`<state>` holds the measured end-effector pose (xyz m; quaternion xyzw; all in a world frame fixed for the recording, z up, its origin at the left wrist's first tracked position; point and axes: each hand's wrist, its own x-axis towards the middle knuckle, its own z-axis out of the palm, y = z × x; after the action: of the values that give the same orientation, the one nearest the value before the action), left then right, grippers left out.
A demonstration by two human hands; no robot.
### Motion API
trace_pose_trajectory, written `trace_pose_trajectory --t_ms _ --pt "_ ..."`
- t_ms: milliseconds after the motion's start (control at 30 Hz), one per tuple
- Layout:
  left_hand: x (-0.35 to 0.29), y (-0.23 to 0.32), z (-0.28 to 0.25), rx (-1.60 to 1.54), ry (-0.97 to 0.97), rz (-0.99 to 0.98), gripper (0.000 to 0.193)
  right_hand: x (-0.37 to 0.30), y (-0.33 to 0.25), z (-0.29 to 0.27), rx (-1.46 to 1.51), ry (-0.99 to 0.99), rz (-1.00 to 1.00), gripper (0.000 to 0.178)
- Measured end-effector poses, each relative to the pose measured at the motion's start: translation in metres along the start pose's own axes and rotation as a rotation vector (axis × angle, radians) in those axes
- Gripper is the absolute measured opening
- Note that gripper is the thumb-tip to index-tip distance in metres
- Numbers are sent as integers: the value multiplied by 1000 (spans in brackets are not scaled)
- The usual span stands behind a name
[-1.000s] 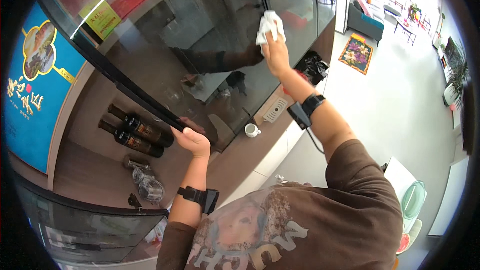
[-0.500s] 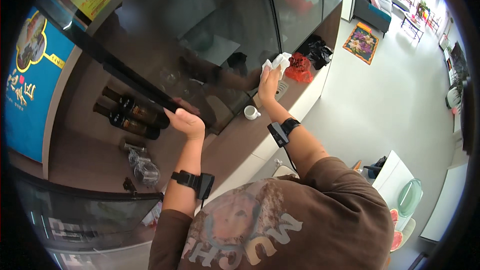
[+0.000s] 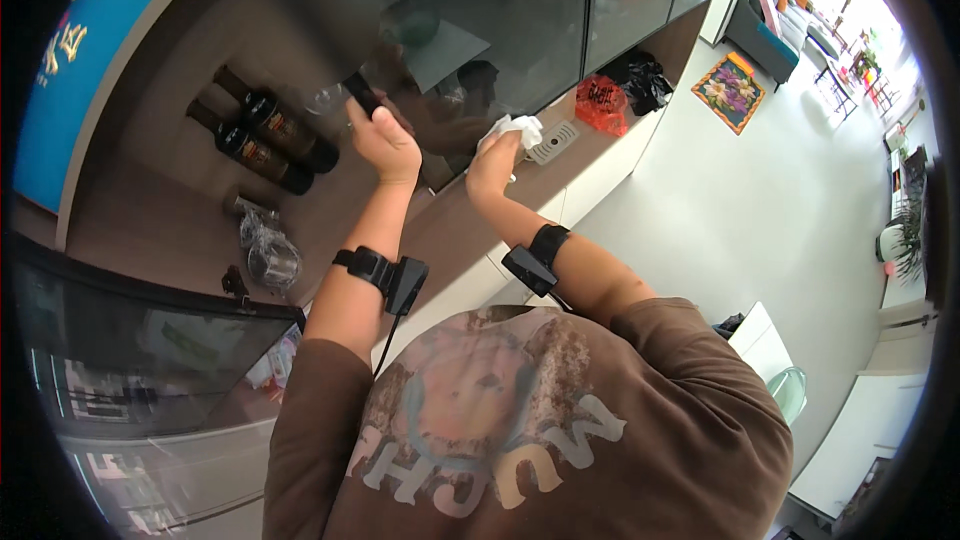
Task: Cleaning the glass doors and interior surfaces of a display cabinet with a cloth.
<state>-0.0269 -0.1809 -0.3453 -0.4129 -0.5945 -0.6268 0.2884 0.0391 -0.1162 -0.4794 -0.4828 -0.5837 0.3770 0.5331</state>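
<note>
the glass panel looks smooth, glossy; the wipe papery, matt; the red bag shiny plastic.

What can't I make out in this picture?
In the head view:
White cloth: underside, hidden by the cloth itself.
Red bag: contents, hidden by plastic.
Blue panel: cut off by the view's upper left edge.
Dark glass: one reflection, blurred.
Green thing: partly hidden behind the right sleeve.

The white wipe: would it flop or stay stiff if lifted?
The white wipe would probably flop, since it bunches in loose folds at the right hand. It seems light, being small and thin-looking. It looks unlikely to roll, given its crumpled, uneven outline.
</note>
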Motion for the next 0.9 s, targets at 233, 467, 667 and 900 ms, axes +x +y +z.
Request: trace_pose_trajectory --t_ms 233,467,667,900 --pt "-4 -2 -4 -53 -69 -77 58 -59 -18 0 -53 -136 -72 33" --pt "1 -2 -18 -33 -96 -32 59 -91 -20 31 -90 -335 194 28" --pt "-1 -9 -15 -136 -362 -131 60 -6 41 40 -1258 -1025 -950 27" --pt "8 4 -56 -579 -567 -489 68 38 -76 3 -837 -1328 -600 50"
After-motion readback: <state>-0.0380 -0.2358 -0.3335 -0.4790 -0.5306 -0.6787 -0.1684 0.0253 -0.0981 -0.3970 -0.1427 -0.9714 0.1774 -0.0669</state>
